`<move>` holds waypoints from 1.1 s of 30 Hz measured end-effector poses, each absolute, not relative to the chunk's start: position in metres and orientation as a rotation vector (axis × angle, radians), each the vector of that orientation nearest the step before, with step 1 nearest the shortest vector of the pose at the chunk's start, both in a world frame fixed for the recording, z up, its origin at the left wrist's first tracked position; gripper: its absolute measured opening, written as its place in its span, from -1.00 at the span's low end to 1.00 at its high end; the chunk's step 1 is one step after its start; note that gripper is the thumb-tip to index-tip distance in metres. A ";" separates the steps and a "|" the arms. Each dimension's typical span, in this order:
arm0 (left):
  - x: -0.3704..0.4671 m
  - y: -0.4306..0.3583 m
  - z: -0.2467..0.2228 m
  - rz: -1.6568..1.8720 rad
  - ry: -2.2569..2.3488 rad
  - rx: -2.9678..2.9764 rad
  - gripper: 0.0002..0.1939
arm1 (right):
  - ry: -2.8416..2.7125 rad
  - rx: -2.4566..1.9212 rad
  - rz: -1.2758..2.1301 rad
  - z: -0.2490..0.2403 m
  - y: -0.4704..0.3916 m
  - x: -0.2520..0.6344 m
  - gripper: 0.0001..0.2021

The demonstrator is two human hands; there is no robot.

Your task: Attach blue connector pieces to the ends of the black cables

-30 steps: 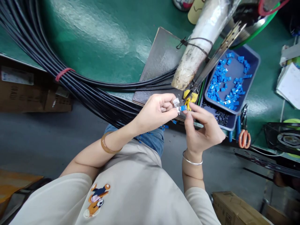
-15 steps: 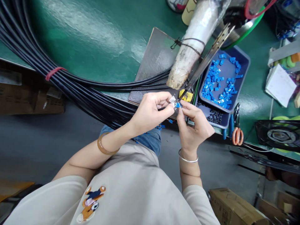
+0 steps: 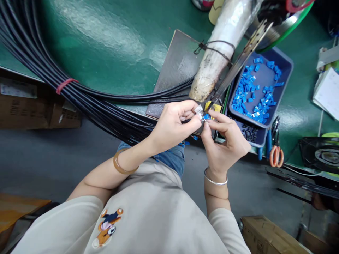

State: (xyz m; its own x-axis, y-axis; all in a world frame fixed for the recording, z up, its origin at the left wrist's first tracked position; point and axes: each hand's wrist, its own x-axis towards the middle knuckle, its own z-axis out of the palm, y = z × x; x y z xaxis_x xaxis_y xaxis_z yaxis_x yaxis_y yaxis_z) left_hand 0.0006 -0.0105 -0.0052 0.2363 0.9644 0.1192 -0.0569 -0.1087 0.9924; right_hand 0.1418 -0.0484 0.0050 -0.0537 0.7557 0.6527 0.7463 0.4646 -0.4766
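Note:
My left hand pinches the end of a black cable, with white wrapping on its fingertips. My right hand has thumb and forefinger closed about a small blue connector at that cable end. A thin pale wire shows by the right thumb; its exact hold is hard to see. The dark tip of a fixed soldering iron comes down right beside the connector, between both hands.
A thick wrapped tube hangs over the grey board. A bundle of black cables lies leftward. To the right are a bin of blue connectors, a lower bin of black parts, orange-handled scissors and a fan.
Both hands have shifted slightly right in the picture as the view moved. The right fingers sit slightly farther from the left fingertips, and the connector stays by the iron tip.

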 end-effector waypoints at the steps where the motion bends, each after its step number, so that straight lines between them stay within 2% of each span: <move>1: 0.000 -0.011 -0.004 1.131 0.944 1.368 -0.84 | -1.802 -1.274 0.007 0.006 -0.049 0.142 -0.83; 11: -0.002 -0.014 -0.005 1.044 0.994 1.402 -0.85 | -1.873 -1.286 -0.101 0.005 -0.054 0.142 -0.81; 18: -0.008 -0.010 -0.002 0.971 0.862 1.279 -0.87 | -1.789 -1.325 0.162 0.008 -0.052 0.145 -0.88; 33: -0.005 -0.002 -0.003 0.980 0.816 1.213 -0.87 | -1.874 -1.342 0.074 0.012 -0.045 0.147 -0.89</move>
